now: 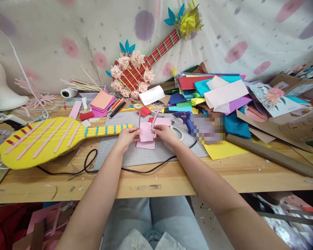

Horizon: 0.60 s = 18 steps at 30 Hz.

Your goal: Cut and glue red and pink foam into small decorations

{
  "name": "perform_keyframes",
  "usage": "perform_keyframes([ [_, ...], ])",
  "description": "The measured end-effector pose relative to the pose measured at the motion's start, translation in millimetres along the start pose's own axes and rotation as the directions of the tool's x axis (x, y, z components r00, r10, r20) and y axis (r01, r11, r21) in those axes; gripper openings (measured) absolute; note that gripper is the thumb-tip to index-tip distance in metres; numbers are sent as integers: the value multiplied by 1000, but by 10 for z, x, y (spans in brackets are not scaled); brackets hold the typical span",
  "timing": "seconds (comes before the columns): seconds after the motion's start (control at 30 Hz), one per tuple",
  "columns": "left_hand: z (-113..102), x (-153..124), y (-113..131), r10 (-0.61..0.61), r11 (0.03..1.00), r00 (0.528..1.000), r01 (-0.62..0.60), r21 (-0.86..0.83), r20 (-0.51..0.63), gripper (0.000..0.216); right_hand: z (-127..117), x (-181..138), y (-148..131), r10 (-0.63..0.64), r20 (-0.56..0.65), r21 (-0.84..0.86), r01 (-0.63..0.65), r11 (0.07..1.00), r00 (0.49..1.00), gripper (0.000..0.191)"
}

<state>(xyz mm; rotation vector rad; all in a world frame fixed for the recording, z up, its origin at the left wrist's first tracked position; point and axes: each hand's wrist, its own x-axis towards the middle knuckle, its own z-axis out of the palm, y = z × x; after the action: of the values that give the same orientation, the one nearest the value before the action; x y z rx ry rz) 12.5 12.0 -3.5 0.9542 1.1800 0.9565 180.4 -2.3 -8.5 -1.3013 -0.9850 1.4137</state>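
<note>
My left hand (129, 137) pinches the left edge of a small pink paper piece (146, 132) between thumb and fingers. On its right edge, my right hand (165, 134) is closed on the same piece. Another pink paper piece (145, 144) shows just below it, over the grey cutting mat (130, 152). Two narrow blade-like strips stick up behind the paper, one beside each hand; whether they are scissors I cannot tell. A further pink piece (163, 121) lies behind my right hand. The neck of a yellow cardboard guitar (39, 139) ends near my left hand.
A blue glue gun (184, 119) and a tape roll (177, 133) lie right of my hands, and a black cable (146, 171) crosses the mat. Coloured paper (224, 93) is piled at back right near a wooden stick (271, 156). A red flowered guitar (135, 74) leans behind.
</note>
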Motion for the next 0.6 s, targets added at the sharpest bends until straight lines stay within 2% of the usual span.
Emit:
perform_keyframes([
  [0.17, 7, -2, -13, 16, 1000, 1000, -16, -7, -9, 23, 8, -25, -13, -5, -8, -20, 5, 1000, 1000, 3],
  [0.37, 84, -24, -45, 18, 1000, 998, -18, 12, 67, 31, -27, -19, -6, -74, 84, -39, 77, 996, 994, 13],
  [0.6, 167, -45, -53, -21, 1000, 998, 21, 6, 62, 18, 0, 11, 23, -66, -33, -58, 64, 996, 997, 14],
])
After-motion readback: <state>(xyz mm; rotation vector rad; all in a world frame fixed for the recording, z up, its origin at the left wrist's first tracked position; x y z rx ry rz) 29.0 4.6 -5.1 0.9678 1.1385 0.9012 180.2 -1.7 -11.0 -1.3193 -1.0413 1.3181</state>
